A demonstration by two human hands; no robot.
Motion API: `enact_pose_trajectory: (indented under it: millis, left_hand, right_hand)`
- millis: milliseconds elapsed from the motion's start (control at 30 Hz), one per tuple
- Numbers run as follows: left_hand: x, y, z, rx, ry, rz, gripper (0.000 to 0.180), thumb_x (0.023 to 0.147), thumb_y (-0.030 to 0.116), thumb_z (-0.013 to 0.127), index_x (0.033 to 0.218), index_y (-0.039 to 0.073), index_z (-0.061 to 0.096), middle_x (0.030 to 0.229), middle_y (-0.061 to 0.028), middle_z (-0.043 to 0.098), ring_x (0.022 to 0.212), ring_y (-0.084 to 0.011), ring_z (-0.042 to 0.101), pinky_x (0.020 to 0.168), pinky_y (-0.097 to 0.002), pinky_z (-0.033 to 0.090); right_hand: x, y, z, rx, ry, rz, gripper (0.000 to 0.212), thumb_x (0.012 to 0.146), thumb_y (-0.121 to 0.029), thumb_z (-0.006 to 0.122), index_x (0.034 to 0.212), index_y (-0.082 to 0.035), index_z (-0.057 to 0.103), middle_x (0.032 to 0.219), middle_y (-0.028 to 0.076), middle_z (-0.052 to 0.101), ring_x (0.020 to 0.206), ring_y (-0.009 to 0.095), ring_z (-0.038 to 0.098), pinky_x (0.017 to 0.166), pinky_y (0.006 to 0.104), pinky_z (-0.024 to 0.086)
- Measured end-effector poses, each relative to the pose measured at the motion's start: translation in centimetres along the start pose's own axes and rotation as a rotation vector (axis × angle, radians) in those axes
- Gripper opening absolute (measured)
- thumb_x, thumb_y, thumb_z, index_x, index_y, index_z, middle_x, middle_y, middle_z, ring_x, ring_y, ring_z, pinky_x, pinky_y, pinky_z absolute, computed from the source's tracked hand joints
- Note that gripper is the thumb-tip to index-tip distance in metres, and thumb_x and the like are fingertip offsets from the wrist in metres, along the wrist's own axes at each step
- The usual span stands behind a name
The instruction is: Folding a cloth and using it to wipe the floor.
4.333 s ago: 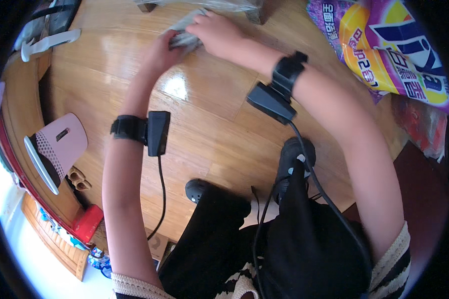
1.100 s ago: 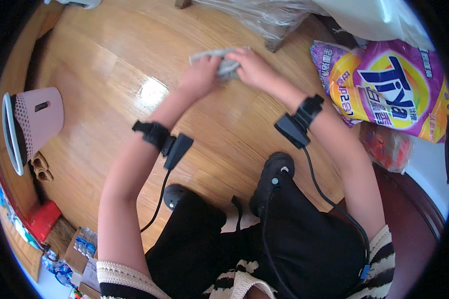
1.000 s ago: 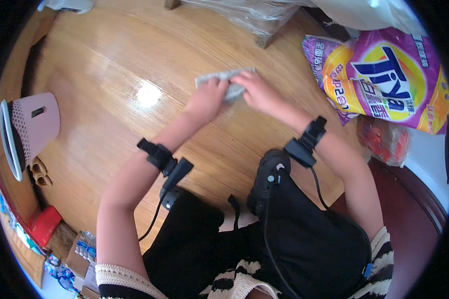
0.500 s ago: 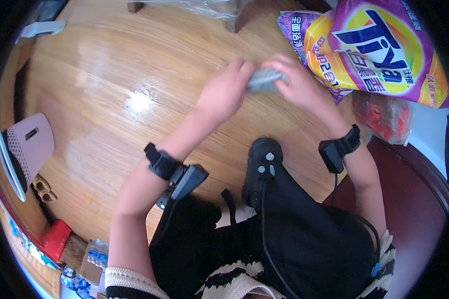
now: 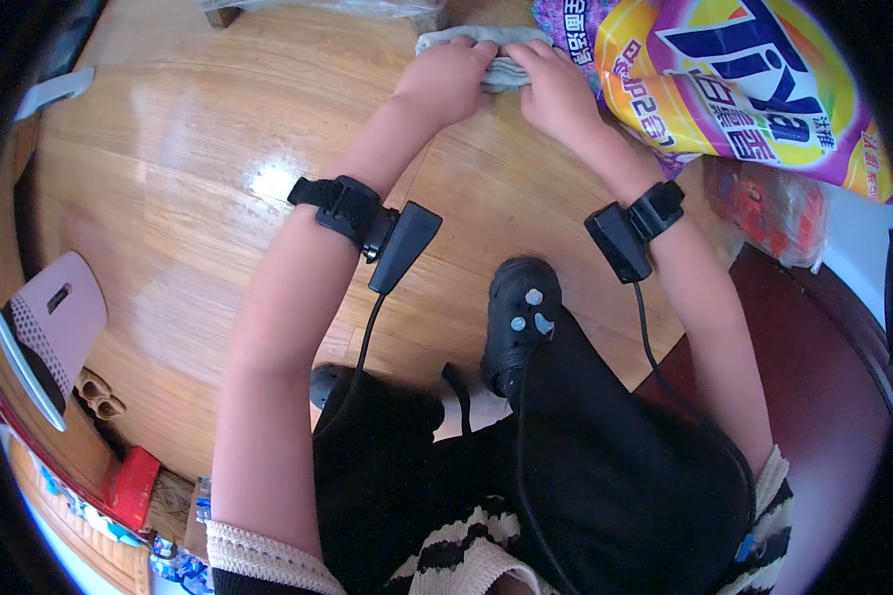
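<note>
At the top of the head view, a folded grey cloth [image 5: 507, 74] is spread out near the wooden floor [image 5: 218, 228]. Its left part is under my left hand [image 5: 446, 79], whose fingers are bent over it. My right hand [image 5: 558, 91] grips the right part from the near side, thumb close to the other hand's. The fingers partly cover the cloth's middle. Just right of my right hand lies a large purple and yellow bag of laundry detergent [image 5: 724, 84]. Both wrists carry strapped black devices with cables.
A red item in clear plastic [image 5: 769, 213] lies below the bag, beside a dark red surface [image 5: 764, 327]. A pink container [image 5: 64, 307] and small tan shoes [image 5: 99, 394] are at the left. My black shoe [image 5: 524, 317] rests on the floor. Plastic-covered furniture [image 5: 337, 8] stands at the far edge.
Both hands have moved farther away and slightly left with the cloth. It was bunched small between them; now it is spread wider and lower toward the floor.
</note>
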State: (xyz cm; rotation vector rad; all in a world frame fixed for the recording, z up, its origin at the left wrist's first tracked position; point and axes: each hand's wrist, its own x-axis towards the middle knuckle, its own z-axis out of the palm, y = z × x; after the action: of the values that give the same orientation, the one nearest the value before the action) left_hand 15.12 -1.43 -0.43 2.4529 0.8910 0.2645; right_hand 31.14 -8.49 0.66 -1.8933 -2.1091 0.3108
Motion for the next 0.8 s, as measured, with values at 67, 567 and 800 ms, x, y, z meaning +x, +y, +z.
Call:
enact_pose_trajectory:
  millis: [67, 567, 800]
  left_hand:
    - [-0.3, 0.0, -0.2, -0.052, -0.116, -0.008, 0.032, 0.072, 0.012, 0.062, 0.103, 0.006, 0.055, 0.098, -0.0188, 0.059, 0.093, -0.0345, 0.058, 0.078, -0.0425, 0.049]
    - [-16.2, 2.2, -0.4, -0.398, -0.600, 0.063, 0.039, 0.074, 0.013, 0.065, 0.111, 0.004, 0.054, 0.105, -0.0198, 0.058, 0.100, -0.0352, 0.055, 0.087, -0.0403, 0.045]
    - [-12.0, 4.9, -5.1, -0.462, -0.473, 0.009, 0.026, 0.074, 0.010, 0.062, 0.098, 0.003, 0.056, 0.093, -0.0197, 0.059, 0.092, -0.0363, 0.057, 0.080, -0.0414, 0.046]
  right_hand:
    - [-1.2, 0.2, 0.5, 0.050, -0.036, 0.008, 0.044, 0.068, 0.003, 0.054, 0.111, -0.008, 0.054, 0.105, 0.015, 0.055, 0.099, 0.036, 0.052, 0.085, 0.0417, 0.044]
    - [-13.5, -9.8, 1.1, 0.578, -0.527, 0.160, 0.035, 0.072, -0.006, 0.065, 0.106, -0.006, 0.058, 0.101, 0.016, 0.057, 0.098, 0.033, 0.054, 0.085, 0.0397, 0.044]
    - [-12.9, -6.5, -2.4, 0.719, -0.266, 0.103, 0.033, 0.076, -0.004, 0.062, 0.109, -0.001, 0.058, 0.102, 0.014, 0.057, 0.096, 0.029, 0.055, 0.084, 0.0364, 0.045]
